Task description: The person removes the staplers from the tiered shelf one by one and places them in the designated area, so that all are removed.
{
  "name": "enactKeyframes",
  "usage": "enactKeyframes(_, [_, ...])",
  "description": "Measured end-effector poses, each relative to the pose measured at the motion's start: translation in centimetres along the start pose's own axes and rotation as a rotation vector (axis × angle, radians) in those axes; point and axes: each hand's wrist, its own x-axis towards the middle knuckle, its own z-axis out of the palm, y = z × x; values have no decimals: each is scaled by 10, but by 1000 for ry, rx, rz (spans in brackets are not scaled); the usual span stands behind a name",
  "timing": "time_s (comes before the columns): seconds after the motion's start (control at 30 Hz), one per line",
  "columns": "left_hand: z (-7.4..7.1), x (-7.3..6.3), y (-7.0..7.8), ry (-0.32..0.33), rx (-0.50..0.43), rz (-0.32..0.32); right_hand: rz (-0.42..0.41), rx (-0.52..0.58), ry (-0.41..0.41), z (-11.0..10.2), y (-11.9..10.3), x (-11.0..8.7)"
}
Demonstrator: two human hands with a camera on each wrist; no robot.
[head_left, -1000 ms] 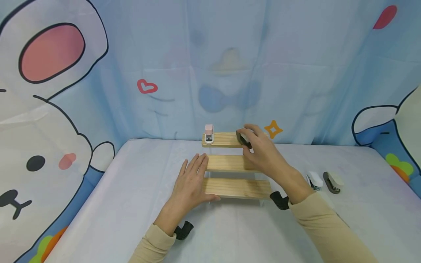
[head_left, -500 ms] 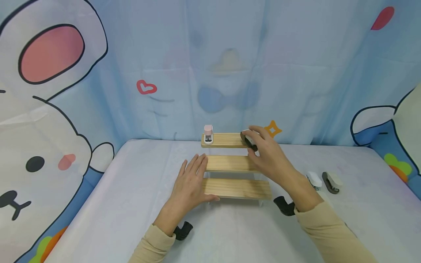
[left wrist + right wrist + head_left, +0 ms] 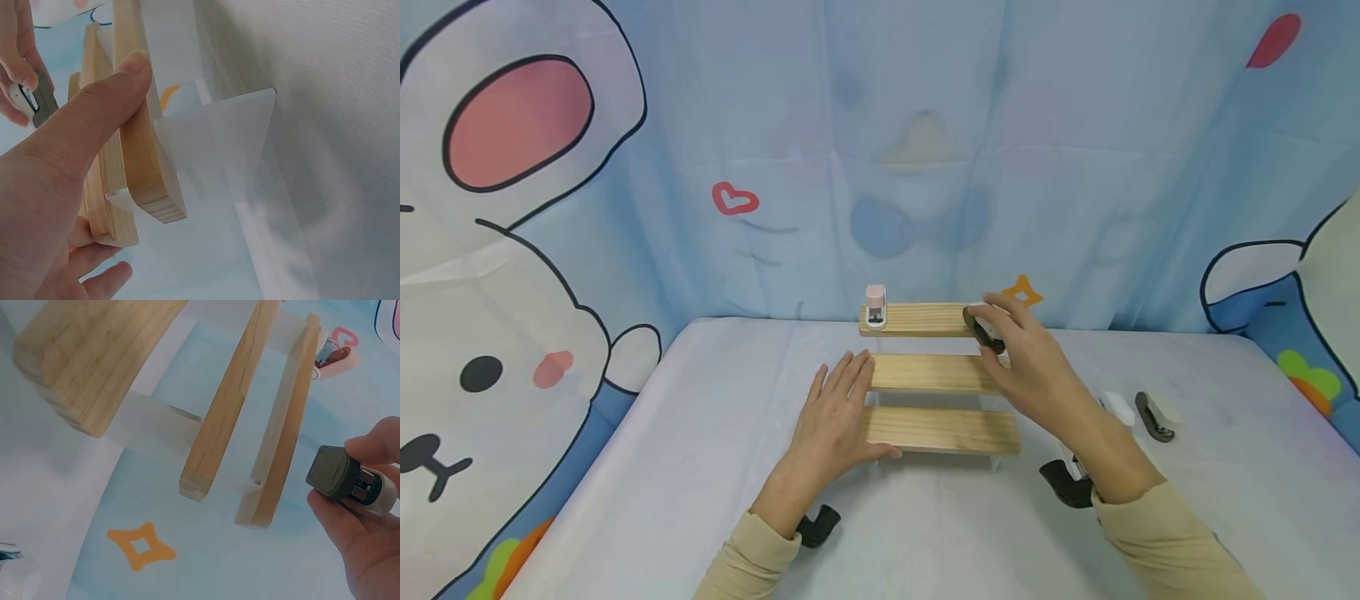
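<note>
My right hand (image 3: 1030,358) pinches a stapler (image 3: 982,331) with a dark grey base and a pale body, near the right end of the top shelf. In the right wrist view the stapler (image 3: 334,473) is tilted between thumb and fingers, beyond the top plank. The three-tier wooden rack (image 3: 943,429) has clear side supports. Against its left end rests my left hand (image 3: 838,417), fingers straight. The left wrist view shows its thumb (image 3: 119,90) on the lowest plank (image 3: 150,169). A pink and white stapler (image 3: 876,307) stands at the top shelf's left end.
To the right on the white-covered table (image 3: 940,533) lie a white stapler (image 3: 1117,408), partly hidden by my right arm, and a beige and dark grey stapler (image 3: 1157,416). Another pale item shows partly beside my right wrist. A printed blue curtain (image 3: 790,108) hangs behind.
My right hand has moved right and slightly nearer along the top shelf, carrying the grey-based stapler. The left hand and the rack have stayed put.
</note>
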Motion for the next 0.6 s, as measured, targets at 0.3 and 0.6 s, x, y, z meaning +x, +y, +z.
enactKeyframes(0.3, [0, 0, 0, -9, -5, -7, 5, -6, 17, -6, 2, -10])
enactKeyframes(0.6, [-1, 0, 0, -11, -5, -5, -7, -24, 54, -13, 4, -22])
